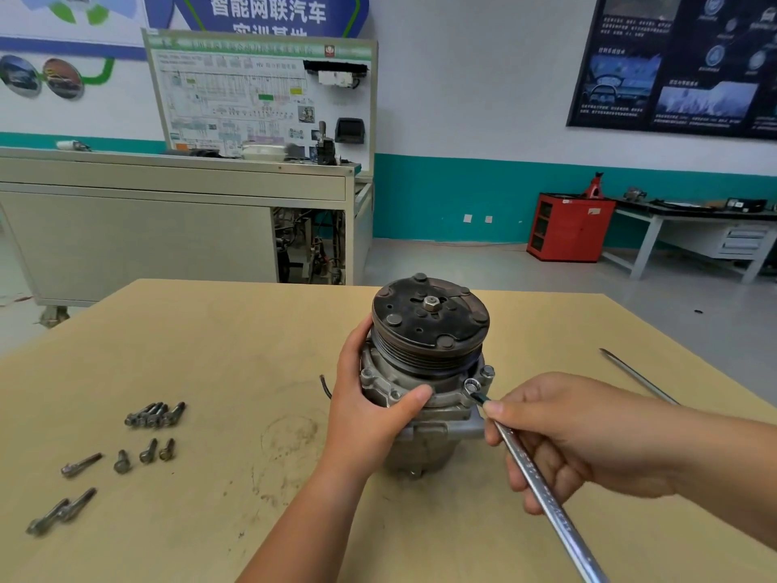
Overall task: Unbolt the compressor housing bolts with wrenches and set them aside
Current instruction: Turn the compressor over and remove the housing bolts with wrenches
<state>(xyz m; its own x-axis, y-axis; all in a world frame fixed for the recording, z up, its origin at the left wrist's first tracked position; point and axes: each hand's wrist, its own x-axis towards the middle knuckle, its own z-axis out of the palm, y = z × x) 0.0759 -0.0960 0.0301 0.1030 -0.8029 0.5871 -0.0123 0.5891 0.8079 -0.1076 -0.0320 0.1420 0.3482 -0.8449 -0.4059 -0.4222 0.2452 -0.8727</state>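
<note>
Keeping the wrench [542,494] ring square on the housing bolt [472,385], at the near-right flange of the compressor [431,326], should stop slipping. The right hand [580,439] curls round the shaft while the left hand [370,397] grips the housing's left side, bracing it. Removed bolts [155,414] lie left on the table [210,330]. A wall banner [267,10] reads 智能网联汽车; wrench markings are illegible.

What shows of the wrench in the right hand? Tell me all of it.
The wrench is a long, slim bar of bright polished metal, with stamped markings along the shaft too blurred to read. Its ring end sits over a bolt head on the flange of the compressor; the neck behind the ring looks dark. The shaft slants down toward the viewer and leaves the frame at the bottom edge. The right hand grips it, thumb tip near the ring.
</note>
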